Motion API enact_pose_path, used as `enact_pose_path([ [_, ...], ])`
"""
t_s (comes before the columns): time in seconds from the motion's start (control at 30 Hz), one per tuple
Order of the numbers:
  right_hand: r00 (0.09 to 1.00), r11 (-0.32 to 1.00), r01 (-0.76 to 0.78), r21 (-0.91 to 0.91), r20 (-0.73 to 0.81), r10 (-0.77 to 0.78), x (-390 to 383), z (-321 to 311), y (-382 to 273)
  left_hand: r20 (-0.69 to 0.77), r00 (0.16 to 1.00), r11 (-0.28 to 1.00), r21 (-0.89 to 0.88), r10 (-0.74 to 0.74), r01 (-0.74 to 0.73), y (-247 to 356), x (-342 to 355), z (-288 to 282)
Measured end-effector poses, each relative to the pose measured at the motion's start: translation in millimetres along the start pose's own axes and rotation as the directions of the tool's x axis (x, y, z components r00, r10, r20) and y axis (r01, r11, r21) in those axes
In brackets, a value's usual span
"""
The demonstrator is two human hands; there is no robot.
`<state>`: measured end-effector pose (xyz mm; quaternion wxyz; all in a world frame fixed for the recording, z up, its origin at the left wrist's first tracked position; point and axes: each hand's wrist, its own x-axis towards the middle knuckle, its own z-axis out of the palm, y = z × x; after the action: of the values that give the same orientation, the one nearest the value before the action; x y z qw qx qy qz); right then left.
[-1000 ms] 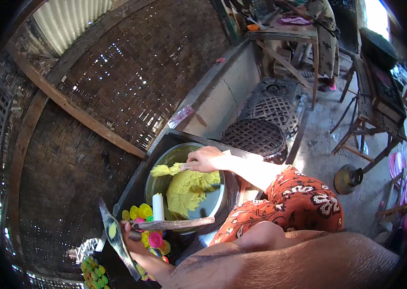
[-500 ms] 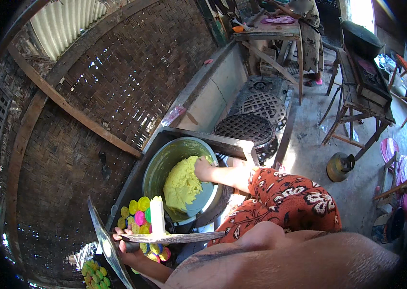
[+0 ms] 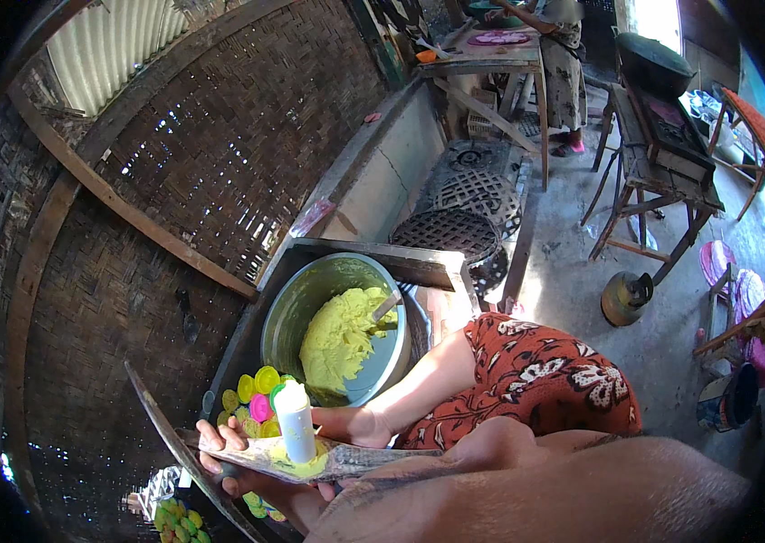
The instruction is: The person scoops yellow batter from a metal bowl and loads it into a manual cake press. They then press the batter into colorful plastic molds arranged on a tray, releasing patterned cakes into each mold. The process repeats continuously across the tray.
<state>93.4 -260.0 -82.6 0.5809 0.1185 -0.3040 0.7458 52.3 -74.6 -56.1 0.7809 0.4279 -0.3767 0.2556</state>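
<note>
At the lower left my left hand (image 3: 221, 443) is closed around the end of a wooden press with a flat plank (image 3: 346, 460) and a second curved board (image 3: 174, 439) beside it. On the plank stands a white tube (image 3: 296, 434), with pale yellow dough at its top and smeared round its base. My right hand (image 3: 351, 423) is beside the tube, its fingers hidden behind it. Behind the press, a basin (image 3: 276, 339) holds a large lump of yellow dough (image 3: 342, 335). A tool with a grey handle (image 3: 387, 306) sticks out of the dough.
Colourful small cups (image 3: 260, 407) cluster left of the basin. A wooden frame (image 3: 382, 252) borders the basin. Woven baskets (image 3: 446, 231) lie beyond it. Farther off, a person (image 3: 564, 86) stands by a table (image 3: 491, 61); a gas cylinder (image 3: 622, 303) is on the floor at right.
My right hand has left the dough and come down beside the white tube. The tool's handle now shows in the dough. The press has tilted, and the view has shifted slightly.
</note>
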Motion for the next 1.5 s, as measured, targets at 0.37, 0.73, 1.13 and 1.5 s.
enact_pose_path([
  [0.37,0.997,1.0,-0.007,-0.01,0.083,0.008,18.8,0.1,9.3,0.08,0.994,0.994,-0.092,0.071,-0.064,-6.8,7.9,-6.6],
  [0.73,0.895,0.859,0.224,-0.461,-0.253,-0.369,-44.6,-4.0,-57.2,-0.206,0.952,0.492,0.819,-0.227,0.295,13.8,-21.0,9.3],
  [1.13,0.876,-0.648,-0.277,-0.709,0.09,-0.473,-29.4,57.2,-44.1,0.02,0.977,-0.271,0.959,-0.213,-0.079,11.9,-8.3,42.4],
  [1.5,0.907,-0.604,-0.172,-0.778,0.115,-0.405,-25.7,49.1,-19.9,-0.294,0.905,0.073,0.941,-0.308,0.33,2.2,-40.0,30.6],
])
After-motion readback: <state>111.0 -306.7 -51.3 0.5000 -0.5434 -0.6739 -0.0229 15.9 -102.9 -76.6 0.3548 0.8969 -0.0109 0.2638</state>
